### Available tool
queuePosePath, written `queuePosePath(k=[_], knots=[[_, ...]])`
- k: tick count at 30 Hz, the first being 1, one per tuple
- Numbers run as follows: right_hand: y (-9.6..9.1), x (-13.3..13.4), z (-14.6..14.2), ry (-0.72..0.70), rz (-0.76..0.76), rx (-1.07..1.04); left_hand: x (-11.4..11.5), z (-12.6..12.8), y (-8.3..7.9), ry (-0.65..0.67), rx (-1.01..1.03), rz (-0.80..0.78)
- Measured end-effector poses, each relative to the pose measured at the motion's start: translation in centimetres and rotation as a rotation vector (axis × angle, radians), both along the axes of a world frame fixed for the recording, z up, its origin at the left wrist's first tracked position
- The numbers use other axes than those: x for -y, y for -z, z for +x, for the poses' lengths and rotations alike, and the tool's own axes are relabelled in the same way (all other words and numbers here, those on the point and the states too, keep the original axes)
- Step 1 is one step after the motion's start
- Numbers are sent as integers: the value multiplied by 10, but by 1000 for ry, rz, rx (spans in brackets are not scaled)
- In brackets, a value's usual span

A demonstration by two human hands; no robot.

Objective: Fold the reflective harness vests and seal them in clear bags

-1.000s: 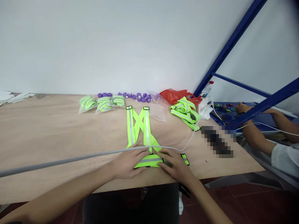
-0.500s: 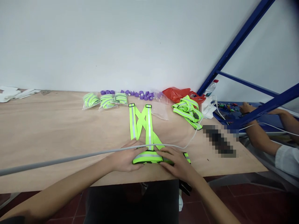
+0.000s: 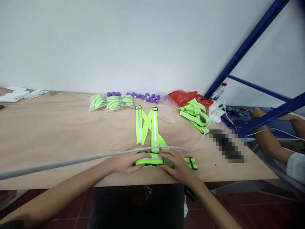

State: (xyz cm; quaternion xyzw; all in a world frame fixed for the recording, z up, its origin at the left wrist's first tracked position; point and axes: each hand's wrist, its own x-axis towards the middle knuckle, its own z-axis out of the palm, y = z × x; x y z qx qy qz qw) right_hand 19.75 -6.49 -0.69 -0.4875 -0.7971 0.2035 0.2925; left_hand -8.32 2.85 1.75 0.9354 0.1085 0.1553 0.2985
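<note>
A neon-yellow reflective harness (image 3: pixel 154 127) with silver stripes lies on the table, its two shoulder straps crossed and pointing away from me. Its waist belt is folded into a flat band across the near end. My left hand (image 3: pixel 127 161) holds the left end of that band between thumb and fingers. On the band's right part, my right hand (image 3: pixel 176 165) grips with thumb below and fingers on top. A belt end with a black buckle (image 3: pixel 192 163) sticks out past the right hand. A grey cable (image 3: pixel 95 157) runs above my left wrist and over the straps.
Several bagged harnesses (image 3: pixel 113 103) and purple caps (image 3: pixel 150 97) line the wall. To the right are a loose harness (image 3: pixel 196 114), a red bag (image 3: pixel 182 96), a bottle (image 3: pixel 218 91), a white power strip (image 3: pixel 215 111) and a blue frame (image 3: pixel 250 47). A co-worker's arms (image 3: pixel 269 140) show beyond.
The view has shifted slightly, moving the scene to the right. Both hands stay on the folded belt, and the buckled end at the right now shows more fully.
</note>
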Motion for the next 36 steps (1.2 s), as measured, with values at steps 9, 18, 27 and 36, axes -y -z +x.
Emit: queuePosePath(k=[9, 18, 27, 36], knots=[[-5, 0, -6, 1, 24, 91, 7, -12, 1, 29, -106, 83], [-5, 3, -6, -37, 62, 95, 9, -18, -4, 17, -185, 174], [-5, 3, -6, -35, 85, 72, 13, -38, 3, -24, -212, 322], [-7, 4, -8, -22, 94, 49, 13, -4, -10, -55, -53, 405]])
